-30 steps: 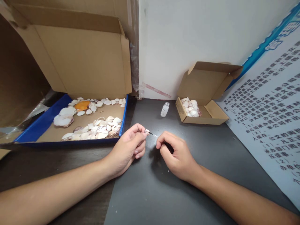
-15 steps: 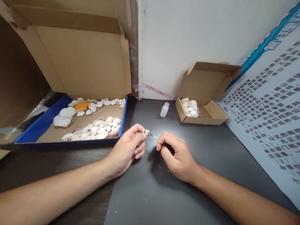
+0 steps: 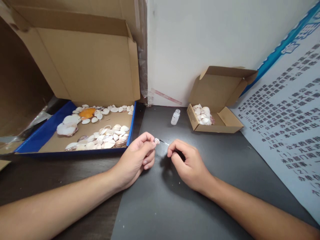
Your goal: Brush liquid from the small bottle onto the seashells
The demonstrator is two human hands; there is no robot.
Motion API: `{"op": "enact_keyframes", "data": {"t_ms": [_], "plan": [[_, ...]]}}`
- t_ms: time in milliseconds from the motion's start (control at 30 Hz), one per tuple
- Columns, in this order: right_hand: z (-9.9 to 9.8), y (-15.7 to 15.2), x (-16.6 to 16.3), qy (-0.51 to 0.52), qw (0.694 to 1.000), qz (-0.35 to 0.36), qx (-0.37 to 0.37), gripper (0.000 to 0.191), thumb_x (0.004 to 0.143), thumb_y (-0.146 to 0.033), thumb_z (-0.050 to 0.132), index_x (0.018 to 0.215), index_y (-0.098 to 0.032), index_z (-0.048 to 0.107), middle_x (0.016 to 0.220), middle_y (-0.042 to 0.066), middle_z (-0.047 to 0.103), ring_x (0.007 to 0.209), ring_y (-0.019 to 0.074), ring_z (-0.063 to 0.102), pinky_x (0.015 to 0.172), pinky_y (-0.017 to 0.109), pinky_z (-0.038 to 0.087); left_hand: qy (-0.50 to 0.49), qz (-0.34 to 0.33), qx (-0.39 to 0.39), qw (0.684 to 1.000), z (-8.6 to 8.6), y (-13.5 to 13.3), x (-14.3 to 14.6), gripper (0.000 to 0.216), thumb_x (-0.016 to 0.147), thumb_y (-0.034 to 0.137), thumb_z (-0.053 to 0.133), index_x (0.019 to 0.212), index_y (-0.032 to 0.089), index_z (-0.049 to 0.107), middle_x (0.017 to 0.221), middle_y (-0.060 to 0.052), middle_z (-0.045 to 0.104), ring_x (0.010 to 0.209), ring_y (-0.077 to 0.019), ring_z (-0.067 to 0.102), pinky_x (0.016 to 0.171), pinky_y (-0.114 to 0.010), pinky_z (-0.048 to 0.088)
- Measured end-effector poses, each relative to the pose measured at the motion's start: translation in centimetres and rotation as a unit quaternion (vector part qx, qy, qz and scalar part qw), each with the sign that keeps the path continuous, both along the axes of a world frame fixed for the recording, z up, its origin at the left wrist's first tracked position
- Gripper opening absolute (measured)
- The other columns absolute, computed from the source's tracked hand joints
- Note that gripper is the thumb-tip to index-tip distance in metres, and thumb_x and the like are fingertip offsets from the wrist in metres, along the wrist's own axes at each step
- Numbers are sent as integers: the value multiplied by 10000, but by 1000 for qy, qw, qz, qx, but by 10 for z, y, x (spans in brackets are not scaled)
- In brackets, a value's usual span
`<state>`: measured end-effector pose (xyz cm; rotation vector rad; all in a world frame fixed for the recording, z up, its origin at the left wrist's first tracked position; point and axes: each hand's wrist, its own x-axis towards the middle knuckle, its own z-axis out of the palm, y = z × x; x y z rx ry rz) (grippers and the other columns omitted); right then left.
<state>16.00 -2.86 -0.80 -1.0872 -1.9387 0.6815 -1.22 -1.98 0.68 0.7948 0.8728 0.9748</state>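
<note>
My left hand [image 3: 136, 158] rests on the dark table and pinches a small speckled shell [image 3: 156, 141] between thumb and forefinger. My right hand [image 3: 188, 163] is closed in a pinch on a thin brush or stick [image 3: 163, 142] whose tip touches the shell. A small clear bottle [image 3: 175, 117] with no cap stands a little beyond both hands.
A large open cardboard box with a blue rim [image 3: 131, 133] lies at the left, holding several white shells and one orange shell [image 3: 87, 112]. A small open carton [image 3: 230, 125] with shells sits at the right. A printed poster [image 3: 287, 126] leans along the right side.
My right hand has shifted slightly, bringing the thin tool's tip back against the shell. My left hand stays still.
</note>
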Motion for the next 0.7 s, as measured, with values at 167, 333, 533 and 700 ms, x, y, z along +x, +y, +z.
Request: {"op": "enact_keyframes", "data": {"t_ms": [167,333,533,700], "plan": [[0,0,0,-4,999,32,14,159,794,-74,438,732,-203,508,681,-17,522,604,119,463,568,239,352,-4,6,0,1000,0,0,0,204,827,237,640,778,212,443,491,109,308,408,-44,221,392,-143,244],[0,0,0,4,1000,12,6,173,800,-69,423,726,-203,505,666,-23,514,595,115,457,568,234,350,-3,4,1,1000,0,1,0,201,833,224,630,774,213,437,492,107,306,411,-45,219,391,-143,251],[0,1,1,6,1000,9,-16,172,799,-67,426,726,-199,509,665,-26,518,602,113,465,574,229,354,1,-3,1,1000,-1,0,-1,185,863,213,591,779,215,427,489,106,297,418,-50,209,390,-143,253],[1,1,1,17,999,39,3,168,793,-72,424,724,-196,514,675,-21,522,605,114,463,581,232,359,0,-2,8,1000,-2,1,-1,182,868,206,584,781,212,424,507,103,301,419,-45,212,387,-141,253]]}}
